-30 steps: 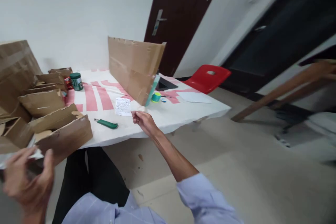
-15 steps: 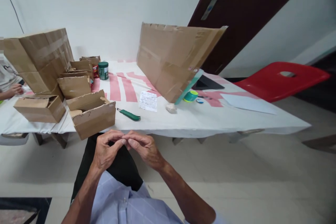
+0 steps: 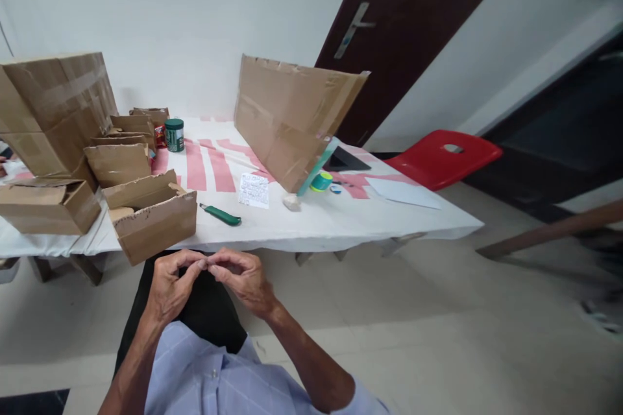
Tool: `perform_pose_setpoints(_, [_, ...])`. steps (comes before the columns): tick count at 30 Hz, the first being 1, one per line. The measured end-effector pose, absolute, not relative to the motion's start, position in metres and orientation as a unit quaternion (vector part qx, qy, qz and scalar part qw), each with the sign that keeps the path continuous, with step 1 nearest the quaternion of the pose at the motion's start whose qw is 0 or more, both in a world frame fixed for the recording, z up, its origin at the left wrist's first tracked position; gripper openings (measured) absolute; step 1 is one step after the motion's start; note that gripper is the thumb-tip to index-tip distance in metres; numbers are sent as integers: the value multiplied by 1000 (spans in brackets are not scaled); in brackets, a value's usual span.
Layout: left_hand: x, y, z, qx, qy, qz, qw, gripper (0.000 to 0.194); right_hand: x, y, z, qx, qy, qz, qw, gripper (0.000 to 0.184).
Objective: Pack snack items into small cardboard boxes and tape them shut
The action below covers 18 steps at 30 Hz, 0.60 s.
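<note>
My left hand (image 3: 171, 282) and my right hand (image 3: 246, 280) meet fingertip to fingertip over my lap, just below the table's front edge. Thumb and forefinger of each are pinched together; whatever sits between them is too small to make out. Beyond them on the cloth lies a green utility knife (image 3: 221, 214) with its blade end pointing left. An open cardboard box (image 3: 158, 224) stands at the table edge above my left hand. Farther back are a sheet of paper with printed shapes (image 3: 254, 191) and a small pale lump (image 3: 292, 202).
A large cardboard panel (image 3: 292, 117) leans upright on the white-covered table (image 3: 341, 230). Beside it sit a roll of green tape (image 3: 321, 181) and a white sheet (image 3: 402, 192). More cardboard boxes (image 3: 48, 207) and a green-lidded jar (image 3: 174, 135) stand left. A red chair (image 3: 442, 159) is behind the table.
The view has swung to the right, so everything sits farther left in the picture. Both hands keep their fingertip pinch over my lap; nothing on the table has moved.
</note>
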<state>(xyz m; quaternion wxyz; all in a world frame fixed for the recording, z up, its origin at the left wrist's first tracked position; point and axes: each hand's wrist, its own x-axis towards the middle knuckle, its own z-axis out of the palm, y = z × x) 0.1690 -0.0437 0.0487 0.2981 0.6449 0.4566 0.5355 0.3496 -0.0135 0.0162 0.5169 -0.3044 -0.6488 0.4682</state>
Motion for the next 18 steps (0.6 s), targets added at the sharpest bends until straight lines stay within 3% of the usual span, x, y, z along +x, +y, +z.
perform_pose_setpoints(4, [177, -43, 46, 646, 471, 544, 254, 18, 345, -13, 15, -315, -690, 341, 555, 15])
perform_pose_setpoints(8, [185, -41, 37, 606, 496, 555, 281, 21, 345, -13, 12, -330, -695, 275, 577, 17])
perform_pose_setpoints(12, [187, -37, 31, 549, 506, 569, 345, 27, 351, -11, 11, -348, -682, 291, 574, 9])
perform_pose_setpoints(18, [193, -35, 26, 536, 492, 554, 405, 32, 348, -10, 9, -329, -670, 340, 572, 18])
